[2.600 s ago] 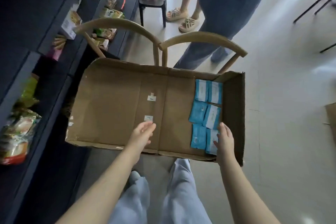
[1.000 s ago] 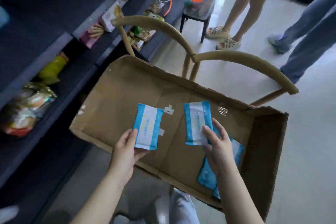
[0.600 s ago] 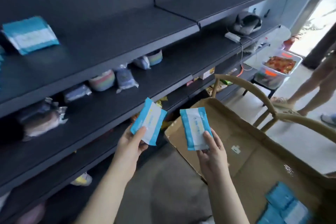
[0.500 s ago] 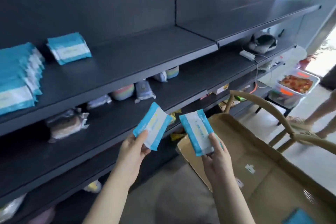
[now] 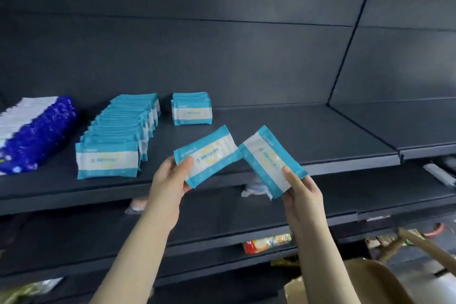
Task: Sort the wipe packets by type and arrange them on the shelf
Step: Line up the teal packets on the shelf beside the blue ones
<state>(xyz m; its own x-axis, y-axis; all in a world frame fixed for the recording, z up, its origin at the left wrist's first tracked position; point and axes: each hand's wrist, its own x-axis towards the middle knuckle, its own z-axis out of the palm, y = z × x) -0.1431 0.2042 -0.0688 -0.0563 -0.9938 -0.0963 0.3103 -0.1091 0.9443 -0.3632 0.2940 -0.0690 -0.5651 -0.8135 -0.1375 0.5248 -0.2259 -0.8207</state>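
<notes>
Two flat, soft plastic wipe packets, light blue with a white middle band, are in our hands in the head view, held just in front of the dark grey metal shelf (image 5: pixel 308 136). Our left hand (image 5: pixel 170 177) pinches the left packet (image 5: pixel 209 155) by its near-left corner, thumb over its face. Our right hand (image 5: pixel 302 195) grips the right packet (image 5: pixel 269 160) round its near end. The packets' far corners almost meet.

On the shelf to the left stands a long row of matching light-blue packets (image 5: pixel 118 136), running from the near edge to the far wall. Just right of its far end sits a short row of the same type (image 5: pixel 192 108). Further left lies a row of dark blue and white packets (image 5: pixel 37 136). A brown cardboard box (image 5: pixel 357 284) shows at the near right.

We judge that both held packets belong with the light-blue type, most likely at the front of the short row. To do this well, we should set them upright one at a time, labels facing near and edges squared to the packet behind. We should let go only once each leans steady, since such soft packs may topple.
</notes>
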